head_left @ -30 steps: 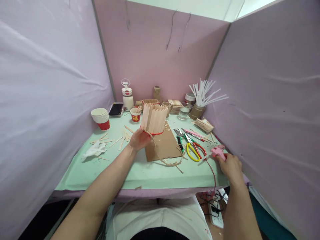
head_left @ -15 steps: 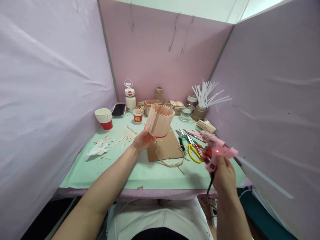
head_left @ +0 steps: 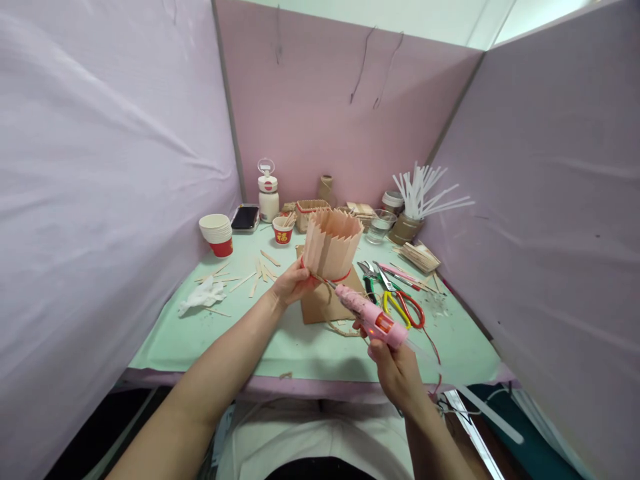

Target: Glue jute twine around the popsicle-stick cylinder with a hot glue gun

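brightest upper right | soft shadows on table | edges stretched

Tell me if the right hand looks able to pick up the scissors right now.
Probably not: the right hand is wrapped around the pink glue gun, though the scissors lie close by.

Hot glue gun: pink, orange window in body. Wooden-stick container: pale tan, red band around base. Surface: mint green. Paper cup near its back edge: red, gold character, whitish rim. Cup stack at left edge: cream above red. Scissors toward right edge: yellow and red handles.
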`<move>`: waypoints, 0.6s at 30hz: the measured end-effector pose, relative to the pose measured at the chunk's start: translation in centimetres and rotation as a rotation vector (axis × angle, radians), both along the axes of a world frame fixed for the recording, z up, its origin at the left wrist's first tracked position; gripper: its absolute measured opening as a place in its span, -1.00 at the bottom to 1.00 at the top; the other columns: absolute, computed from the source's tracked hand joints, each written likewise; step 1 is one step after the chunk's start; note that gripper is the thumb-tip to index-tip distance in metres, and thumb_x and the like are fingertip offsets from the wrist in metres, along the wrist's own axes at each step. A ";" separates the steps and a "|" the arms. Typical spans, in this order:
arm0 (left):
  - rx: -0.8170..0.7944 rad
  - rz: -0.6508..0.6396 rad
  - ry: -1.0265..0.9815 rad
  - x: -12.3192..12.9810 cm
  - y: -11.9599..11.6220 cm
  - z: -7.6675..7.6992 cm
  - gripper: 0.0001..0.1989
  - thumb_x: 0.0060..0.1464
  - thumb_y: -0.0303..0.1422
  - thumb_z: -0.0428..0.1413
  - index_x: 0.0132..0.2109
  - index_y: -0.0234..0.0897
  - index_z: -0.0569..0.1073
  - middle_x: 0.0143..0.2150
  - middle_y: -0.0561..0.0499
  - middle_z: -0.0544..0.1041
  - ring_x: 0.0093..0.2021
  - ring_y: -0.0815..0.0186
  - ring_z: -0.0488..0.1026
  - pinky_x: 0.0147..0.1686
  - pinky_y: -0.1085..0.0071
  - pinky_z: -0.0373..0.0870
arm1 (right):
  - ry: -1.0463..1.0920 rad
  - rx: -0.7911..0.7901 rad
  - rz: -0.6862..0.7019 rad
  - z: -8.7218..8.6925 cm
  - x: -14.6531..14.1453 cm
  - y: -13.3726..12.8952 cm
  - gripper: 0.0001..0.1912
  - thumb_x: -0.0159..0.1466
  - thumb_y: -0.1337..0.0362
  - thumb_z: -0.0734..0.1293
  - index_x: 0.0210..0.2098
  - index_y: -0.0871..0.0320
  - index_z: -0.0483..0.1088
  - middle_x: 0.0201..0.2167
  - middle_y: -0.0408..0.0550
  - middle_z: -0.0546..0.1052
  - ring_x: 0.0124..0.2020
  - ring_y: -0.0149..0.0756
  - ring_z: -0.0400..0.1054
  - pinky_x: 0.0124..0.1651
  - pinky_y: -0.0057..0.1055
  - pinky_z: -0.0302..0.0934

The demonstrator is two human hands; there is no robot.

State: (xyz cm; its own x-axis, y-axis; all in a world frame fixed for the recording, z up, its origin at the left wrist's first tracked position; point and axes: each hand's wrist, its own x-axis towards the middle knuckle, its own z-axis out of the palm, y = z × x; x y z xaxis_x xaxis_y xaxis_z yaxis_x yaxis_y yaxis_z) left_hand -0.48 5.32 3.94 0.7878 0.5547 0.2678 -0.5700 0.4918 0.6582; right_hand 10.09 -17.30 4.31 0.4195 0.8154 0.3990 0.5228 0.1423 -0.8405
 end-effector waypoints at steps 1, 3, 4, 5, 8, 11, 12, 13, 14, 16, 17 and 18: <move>0.001 0.000 -0.001 0.0 -0.1 0.1 -0.17 -0.38 -0.38 0.40 0.13 -0.16 0.33 -0.04 -0.08 0.55 0.07 0.07 0.42 0.06 0.22 0.27 | -0.014 -0.005 -0.003 -0.1 0.0 0.0 -0.68 0.26 0.05 0.19 -0.19 0.09 0.44 -0.37 -0.03 0.48 -0.39 -0.20 0.34 -0.40 -0.34 0.24; 0.006 -0.007 -0.009 0.0 -0.3 0.3 -0.18 -0.37 -0.37 0.40 0.13 -0.17 0.33 -0.03 -0.09 0.54 0.10 0.05 0.40 0.08 0.21 0.27 | -0.045 -0.008 0.002 -0.1 -0.1 0.1 -0.70 0.27 0.06 0.18 -0.20 0.09 0.43 -0.36 -0.03 0.48 -0.35 -0.17 0.35 -0.32 -0.32 0.26; 0.010 -0.014 -0.012 0.0 -0.3 0.4 -0.18 -0.37 -0.37 0.40 0.12 -0.17 0.33 -0.02 -0.09 0.54 0.10 0.05 0.39 0.08 0.21 0.26 | -0.064 -0.005 0.010 -0.1 -0.2 0.1 -0.70 0.28 0.07 0.18 -0.20 0.09 0.42 -0.35 -0.03 0.48 -0.32 -0.17 0.36 -0.28 -0.31 0.26; 0.014 -0.021 -0.013 -0.1 -0.4 0.4 -0.19 -0.36 -0.37 0.40 0.12 -0.17 0.33 -0.02 -0.08 0.54 0.10 0.05 0.39 0.08 0.20 0.26 | -0.084 -0.002 0.022 0.0 -0.3 0.2 -0.70 0.29 0.08 0.16 -0.19 0.09 0.41 -0.33 -0.03 0.48 -0.30 -0.17 0.36 -0.24 -0.30 0.26; 0.017 -0.031 -0.002 -0.1 -0.3 0.2 -0.20 -0.36 -0.36 0.40 0.11 -0.17 0.34 -0.04 -0.08 0.55 0.08 0.07 0.41 0.07 0.21 0.27 | -0.154 0.036 0.065 0.4 -0.7 0.4 -0.72 0.32 0.10 0.13 -0.21 0.09 0.37 -0.34 -0.04 0.45 -0.29 -0.19 0.34 -0.19 -0.30 0.23; 0.013 -0.019 0.016 -0.1 -0.3 0.1 -0.19 -0.38 -0.35 0.40 0.12 -0.19 0.34 -0.05 -0.08 0.55 0.05 0.09 0.43 0.05 0.24 0.28 | -0.237 0.096 0.093 0.9 -1.1 0.7 -0.74 0.34 0.11 0.11 -0.26 0.11 0.32 -0.36 -0.05 0.41 -0.31 -0.23 0.31 -0.22 -0.31 0.19; 0.014 -0.016 0.020 0.0 -0.3 0.1 -0.18 -0.39 -0.36 0.40 0.12 -0.20 0.34 -0.05 -0.08 0.55 0.05 0.09 0.43 0.04 0.25 0.28 | -0.265 0.112 0.097 1.1 -1.2 0.7 -0.74 0.34 0.12 0.11 -0.27 0.12 0.31 -0.36 -0.05 0.39 -0.31 -0.23 0.30 -0.23 -0.32 0.18; 0.015 -0.014 0.021 0.0 -0.3 0.2 -0.17 -0.39 -0.36 0.41 0.12 -0.20 0.34 -0.05 -0.08 0.55 0.05 0.09 0.43 0.04 0.25 0.28 | -0.287 0.121 0.095 1.1 -1.3 0.8 -0.75 0.35 0.12 0.10 -0.26 0.13 0.30 -0.35 -0.04 0.39 -0.31 -0.23 0.29 -0.24 -0.32 0.17; 0.017 -0.014 0.021 0.0 -0.3 0.2 -0.17 -0.40 -0.36 0.41 0.12 -0.20 0.34 -0.05 -0.08 0.55 0.06 0.08 0.42 0.05 0.25 0.28 | -0.302 0.127 0.089 1.1 -1.3 0.8 -0.75 0.35 0.11 0.10 -0.26 0.13 0.29 -0.35 -0.04 0.38 -0.31 -0.23 0.28 -0.26 -0.32 0.16; 0.020 -0.020 0.021 0.0 -0.5 0.4 -0.17 -0.40 -0.35 0.41 0.11 -0.20 0.34 -0.04 -0.09 0.55 0.09 0.07 0.40 0.05 0.24 0.27 | -0.311 0.136 0.073 1.0 -1.4 0.9 -0.73 0.35 0.08 0.11 -0.27 0.12 0.28 -0.37 -0.05 0.35 -0.32 -0.23 0.26 -0.28 -0.32 0.15; 0.021 -0.024 0.020 0.0 -0.5 0.6 -0.18 -0.40 -0.35 0.41 0.11 -0.20 0.35 -0.03 -0.09 0.54 0.10 0.06 0.40 0.06 0.23 0.27 | -0.306 0.139 0.070 0.9 -1.5 0.9 -0.72 0.35 0.06 0.11 -0.25 0.12 0.28 -0.37 -0.05 0.34 -0.32 -0.23 0.25 -0.28 -0.31 0.14; 0.022 -0.027 0.017 0.0 -0.6 0.7 -0.18 -0.40 -0.35 0.40 0.11 -0.20 0.35 -0.02 -0.09 0.54 0.11 0.05 0.39 0.07 0.22 0.27 | -0.297 0.140 0.070 0.8 -1.5 0.9 -0.70 0.34 0.04 0.11 -0.23 0.13 0.28 -0.36 -0.05 0.34 -0.31 -0.22 0.25 -0.28 -0.30 0.15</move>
State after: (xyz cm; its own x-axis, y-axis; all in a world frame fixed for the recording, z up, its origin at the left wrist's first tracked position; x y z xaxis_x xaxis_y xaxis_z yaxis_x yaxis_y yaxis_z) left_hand -0.52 4.72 4.59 0.8068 0.5275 0.2660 -0.5455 0.4922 0.6784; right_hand 8.59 -16.40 5.15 0.2132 0.7669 0.6053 0.7270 0.2893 -0.6227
